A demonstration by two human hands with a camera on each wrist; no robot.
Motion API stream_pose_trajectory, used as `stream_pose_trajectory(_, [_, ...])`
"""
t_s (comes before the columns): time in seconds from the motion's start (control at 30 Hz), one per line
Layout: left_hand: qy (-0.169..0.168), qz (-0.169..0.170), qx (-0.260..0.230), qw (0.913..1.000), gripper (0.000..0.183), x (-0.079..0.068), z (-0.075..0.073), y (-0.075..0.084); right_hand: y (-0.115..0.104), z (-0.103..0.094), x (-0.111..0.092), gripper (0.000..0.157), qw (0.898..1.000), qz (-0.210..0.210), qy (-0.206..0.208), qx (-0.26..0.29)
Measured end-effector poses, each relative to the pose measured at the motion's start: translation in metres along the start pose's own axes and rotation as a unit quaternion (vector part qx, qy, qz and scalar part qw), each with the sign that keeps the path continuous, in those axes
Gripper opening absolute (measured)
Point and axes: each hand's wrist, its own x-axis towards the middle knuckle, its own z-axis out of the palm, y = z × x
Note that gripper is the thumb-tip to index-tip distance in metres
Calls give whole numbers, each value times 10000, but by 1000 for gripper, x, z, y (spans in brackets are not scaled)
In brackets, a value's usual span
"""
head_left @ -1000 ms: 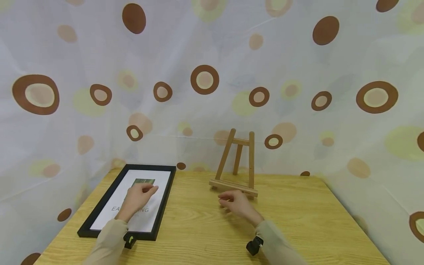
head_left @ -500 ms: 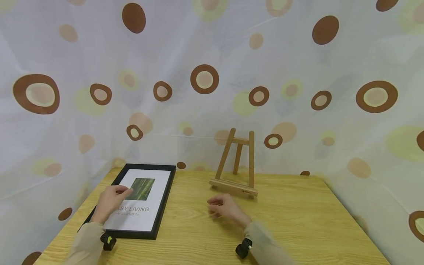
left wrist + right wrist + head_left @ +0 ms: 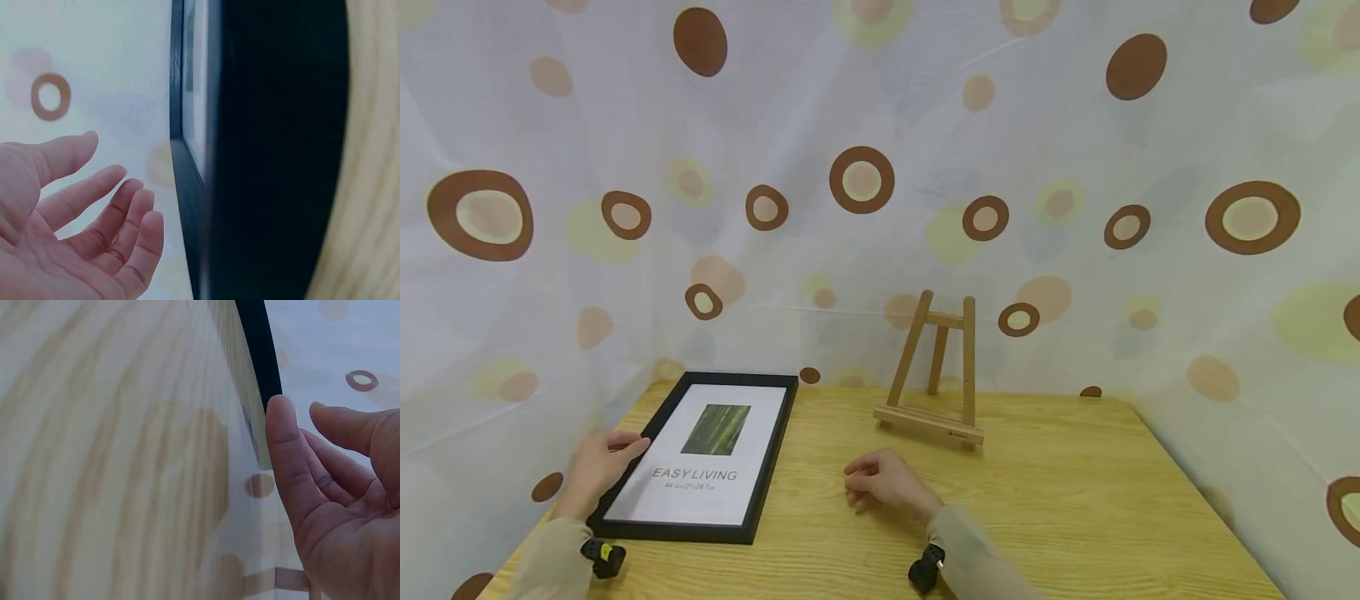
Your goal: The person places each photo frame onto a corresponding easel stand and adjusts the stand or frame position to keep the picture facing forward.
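Observation:
A black picture frame (image 3: 677, 532) lies flat on the left of the table, its white insert showing a green picture and the words "EASY LIVING". My left hand (image 3: 597, 473) is at the frame's left side, fingertips overlapping that border in the head view. In the left wrist view its fingers (image 3: 140, 250) are relaxed and hold nothing, with the black border (image 3: 278, 137) beside them. My right hand (image 3: 887, 483) hovers over the table between the frame and a small wooden easel (image 3: 928, 421). Its loosely bent fingers (image 3: 289, 450) hold nothing.
The easel stands upright towards the back of the wood-grain table (image 3: 1075, 500), right of the middle. A white curtain (image 3: 880, 258) with brown and yellow dots encloses the table at the back and sides. A black wrist camera (image 3: 602, 557) sits on the left sleeve.
My left hand has moved left from over the print to the frame's left border, uncovering the picture and lettering. My right hand has moved left and nearer, away from the easel.

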Motion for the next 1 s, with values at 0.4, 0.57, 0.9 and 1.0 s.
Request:
stream_pose_trajectory(0.4, [-186,-33,229,9996,46,-7,-19,-14,-11,34,7,25,9992,173,-199,293])
stream_pose_trajectory(0.57, [-250,-479,67,9985,50,-7,-21,-23,-12,50,12,26,9985,125,-301,446])
stream_pose_trajectory(0.9, [-760,-1017,-72,9919,56,-1,-18,-33,-13,83,22,22,9952,449,-528,693])
stream_pose_trajectory(1.0, [-951,-1070,-160,9896,58,0,-17,-34,-13,91,24,25,9923,533,-753,825])
